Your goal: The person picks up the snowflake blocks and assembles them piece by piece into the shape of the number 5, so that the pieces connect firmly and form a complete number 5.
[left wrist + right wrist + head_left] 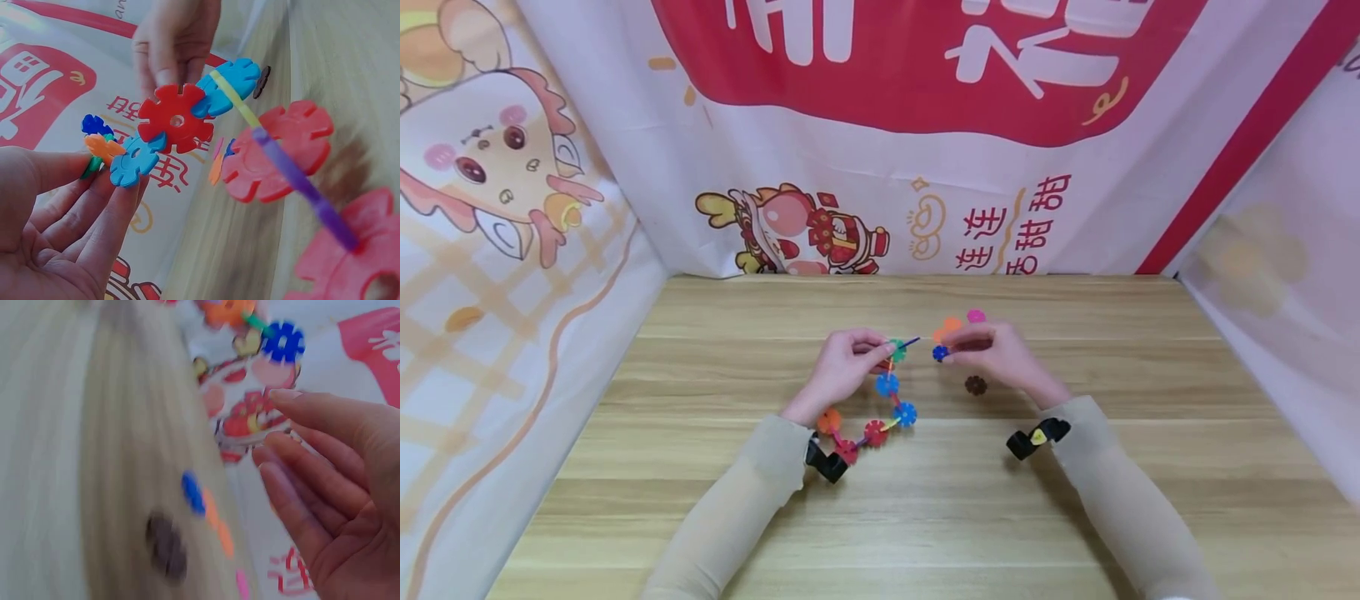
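My left hand [848, 364] pinches a green slotted flower disc [898, 350] near the end of a chain of interlocked plastic discs. A dark blue disc [283, 342] forms the chain's tip, beyond the fingers. In the left wrist view the chain runs back through a light blue disc [135, 161], a red disc [187, 128] and others, with purple [290, 169] and yellow discs edge-on. My right hand [996, 354] hovers beside a loose blue disc [940, 354]; the right wrist view shows its fingers loosely bent, with nothing between thumb and fingertips.
Loose on the wooden table [1075, 533] lie orange pieces [952, 324], a pink disc [976, 317] and a brown disc [976, 385], all around the right hand. A printed cloth [850, 158] hangs behind the table, and cloth walls stand at both sides.
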### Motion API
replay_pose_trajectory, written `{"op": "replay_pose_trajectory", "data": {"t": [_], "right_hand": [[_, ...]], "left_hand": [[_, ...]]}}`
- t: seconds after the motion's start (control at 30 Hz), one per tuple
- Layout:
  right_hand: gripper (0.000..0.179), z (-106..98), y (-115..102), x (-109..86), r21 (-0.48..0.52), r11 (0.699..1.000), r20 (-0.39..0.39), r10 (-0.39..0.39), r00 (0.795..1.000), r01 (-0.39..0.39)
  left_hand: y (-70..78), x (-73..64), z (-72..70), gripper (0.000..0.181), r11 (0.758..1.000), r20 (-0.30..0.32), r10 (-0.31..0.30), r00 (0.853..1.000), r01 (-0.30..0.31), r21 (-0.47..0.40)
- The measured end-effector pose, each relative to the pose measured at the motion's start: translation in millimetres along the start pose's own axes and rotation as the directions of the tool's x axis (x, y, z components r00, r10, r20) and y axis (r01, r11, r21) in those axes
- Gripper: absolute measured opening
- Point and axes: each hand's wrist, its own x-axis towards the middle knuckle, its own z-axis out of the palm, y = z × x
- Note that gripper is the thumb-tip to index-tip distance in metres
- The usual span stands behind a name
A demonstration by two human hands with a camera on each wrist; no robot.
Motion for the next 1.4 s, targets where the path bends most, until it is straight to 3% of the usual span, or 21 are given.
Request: {"op": "replay_pose_trajectory", "data": {"t": [0.2,0.53,0.93,1.17,1.4], "right_hand": [[0.028,-17,29,-19.1,-0.158,0.985,0.033,0.081,0.996,-0.075],[0.024,-16,40,-27.4,-0.299,0.952,0.052,0.076,0.996,-0.057],[0.025,-11,35,-26.3,-0.27,0.961,0.036,0.079,0.996,-0.067],[0.013,-7,25,-24.1,-0.219,0.974,-0.012,0.061,0.998,-0.062],[0.012,-5,11,-19.3,-0.135,0.989,-0.057,0.048,0.997,-0.056]], "left_hand": [[1.3,-1.0,-0.7,0.016,1.0,0.01,-0.011,1.0,0.011,-0.006],[-0.2,-0.6,-0.4,0.019,1.0,0.011,-0.014,1.0,0.014,-0.01],[-0.6,-0.7,-1.0,0.016,1.0,0.026,-0.009,1.0,0.009,-0.005],[-2.1,-0.1,-0.6,0.018,1.0,0.023,-0.011,1.0,0.011,-0.011],[-2.4,0.3,-0.6,0.018,1.0,0.022,-0.019,1.0,0.019,0.001]]}}
